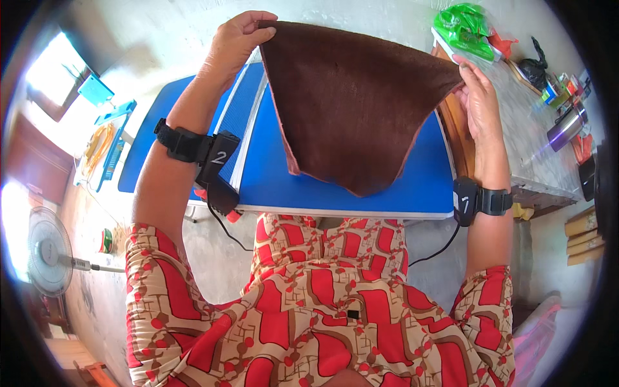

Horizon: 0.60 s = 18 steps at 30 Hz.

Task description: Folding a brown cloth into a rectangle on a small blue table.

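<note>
A dark brown cloth (355,101), possibly leather or a napped fabric, hangs spread between my two hands. My left hand (239,38) pinches its upper left corner between thumb and fingers. At the upper right corner, my right hand (476,94) grips the edge the same way. The cloth's lower edge droops unevenly, and a paler reddish underside shows along its sides. Behind and below it lies a blue table-tennis table top (300,193) with a white edge. Whether the lower edge touches the table, I cannot tell.
A table-tennis net (242,111) crosses the blue table on the left. To the right stands a grey-topped counter (527,140) bearing a green plastic bag (464,29), a black bag (534,67) and a metal flask (568,126). A fan (48,251) stands at far left.
</note>
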Motion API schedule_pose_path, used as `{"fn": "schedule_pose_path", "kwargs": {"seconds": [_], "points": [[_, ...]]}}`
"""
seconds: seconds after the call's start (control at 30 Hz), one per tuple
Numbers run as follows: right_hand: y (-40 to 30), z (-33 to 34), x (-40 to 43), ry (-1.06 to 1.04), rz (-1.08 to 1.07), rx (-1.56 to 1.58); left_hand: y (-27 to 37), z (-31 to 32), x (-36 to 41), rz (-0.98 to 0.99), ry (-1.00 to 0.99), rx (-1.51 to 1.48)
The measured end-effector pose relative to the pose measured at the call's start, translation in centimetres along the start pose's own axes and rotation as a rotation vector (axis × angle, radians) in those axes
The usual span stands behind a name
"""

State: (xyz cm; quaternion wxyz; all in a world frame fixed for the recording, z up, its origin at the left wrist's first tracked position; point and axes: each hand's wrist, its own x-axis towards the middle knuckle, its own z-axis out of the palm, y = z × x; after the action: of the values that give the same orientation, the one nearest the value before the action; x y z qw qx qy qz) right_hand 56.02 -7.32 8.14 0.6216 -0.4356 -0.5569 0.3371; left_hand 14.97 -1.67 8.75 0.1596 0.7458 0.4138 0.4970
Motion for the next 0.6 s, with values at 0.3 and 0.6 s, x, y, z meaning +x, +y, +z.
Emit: {"fn": "schedule_pose_path", "kwargs": {"seconds": [0.3, 0.6], "points": [[-1.5, -1.1, -2.2, 0.042, -0.058, -0.095, 3.5, 1.1, -3.8, 0.117, 0.114, -0.199], [5.5, -4.4, -17.6, -0.412, 0.394, -0.438, 1.9, 4.6, -21.8, -0.274, -0.283, 0.162]]}}
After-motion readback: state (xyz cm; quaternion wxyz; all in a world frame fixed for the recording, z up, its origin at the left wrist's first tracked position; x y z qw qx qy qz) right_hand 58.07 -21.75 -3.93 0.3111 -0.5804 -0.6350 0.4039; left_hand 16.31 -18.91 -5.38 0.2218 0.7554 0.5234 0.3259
